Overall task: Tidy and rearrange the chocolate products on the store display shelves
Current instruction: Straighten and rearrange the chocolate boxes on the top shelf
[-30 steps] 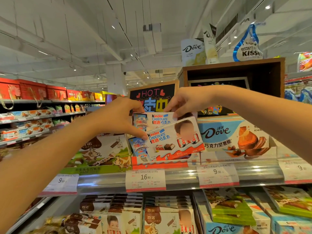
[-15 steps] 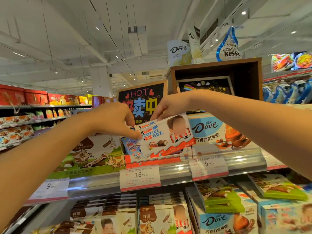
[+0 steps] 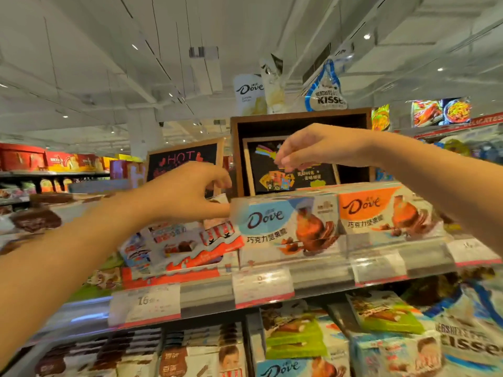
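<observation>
**Both hands above the top shelf, Kinder box lying on its stack**

Left hand (image 3: 187,191): fingers curled downward, thumb stretched right toward the blue Dove box (image 3: 285,227). Fingertips hover just over the far edge of the Kinder chocolate box (image 3: 185,243); motion blur hides whether they touch it. Nothing is visibly held.

Right hand (image 3: 313,148): raised above the shelf goods, fingers loosely bent and hanging, tips near each other, grasping nothing. It sits in front of the dark chalkboard sign (image 3: 288,170) inside the wooden display frame (image 3: 299,115).

Kinder chocolate box: lies tilted, face toward the camera, on top of a stack of like boxes on the top shelf (image 3: 206,295), left of centre. Its right edge is just beside the blue Dove box. Right of that stands an orange Dove box (image 3: 381,210), the two touching side by side.

Shelf front: price tags (image 3: 147,303) clipped along the rail; one reads 16-something, the others are blurred.

Lower shelf: more chocolate boxes, green-and-white packs (image 3: 299,336) near centre, a Kisses bag (image 3: 468,341) at right.

Far: a "HOT" chalkboard (image 3: 182,159) behind the left hand; Dove and Kisses signs (image 3: 326,96) overhead; red gift boxes (image 3: 40,159) on a far-left aisle shelf.
</observation>
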A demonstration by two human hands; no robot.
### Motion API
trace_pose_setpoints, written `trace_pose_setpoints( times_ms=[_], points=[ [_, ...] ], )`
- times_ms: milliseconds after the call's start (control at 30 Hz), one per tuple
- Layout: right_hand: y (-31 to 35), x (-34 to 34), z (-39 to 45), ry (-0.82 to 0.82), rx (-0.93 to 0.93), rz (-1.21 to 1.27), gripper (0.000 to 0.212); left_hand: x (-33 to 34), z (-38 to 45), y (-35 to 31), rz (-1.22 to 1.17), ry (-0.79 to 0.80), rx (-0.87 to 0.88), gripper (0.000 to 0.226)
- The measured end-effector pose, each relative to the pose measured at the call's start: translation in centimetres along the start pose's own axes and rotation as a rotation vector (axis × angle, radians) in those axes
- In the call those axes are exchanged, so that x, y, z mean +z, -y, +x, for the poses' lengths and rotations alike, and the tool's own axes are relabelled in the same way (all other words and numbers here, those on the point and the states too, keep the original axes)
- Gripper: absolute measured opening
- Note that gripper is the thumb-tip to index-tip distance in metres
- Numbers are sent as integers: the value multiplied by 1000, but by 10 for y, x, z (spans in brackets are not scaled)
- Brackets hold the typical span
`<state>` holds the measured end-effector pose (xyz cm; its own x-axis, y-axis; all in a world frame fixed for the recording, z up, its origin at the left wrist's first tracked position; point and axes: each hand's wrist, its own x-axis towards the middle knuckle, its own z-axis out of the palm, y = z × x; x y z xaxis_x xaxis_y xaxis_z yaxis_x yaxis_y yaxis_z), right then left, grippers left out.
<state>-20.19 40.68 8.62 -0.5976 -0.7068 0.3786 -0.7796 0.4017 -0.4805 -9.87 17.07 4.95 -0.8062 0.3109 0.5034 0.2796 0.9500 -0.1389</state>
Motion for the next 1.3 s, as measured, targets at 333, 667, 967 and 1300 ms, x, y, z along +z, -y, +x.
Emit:
trace_pose_setpoints(
  times_ms=[333, 667, 967, 1300],
  points=[
    [-86, -36, -43, 85, 35, -142, 8, 41, 81, -65, 35, 223, -66, 44],
    [-126, -59, -57, 158, 65, -452, 44, 48, 90, -66, 53, 350, -235, 43],
    [-129, -68, -61, 113, -27, -486, 40, 14, 84, -76, -19, 121, -263, 38],
    [-89, -92, -56, -98, -165, -382, 34, -6, 76, -68, -71, -251, -336, 30]
  ],
)
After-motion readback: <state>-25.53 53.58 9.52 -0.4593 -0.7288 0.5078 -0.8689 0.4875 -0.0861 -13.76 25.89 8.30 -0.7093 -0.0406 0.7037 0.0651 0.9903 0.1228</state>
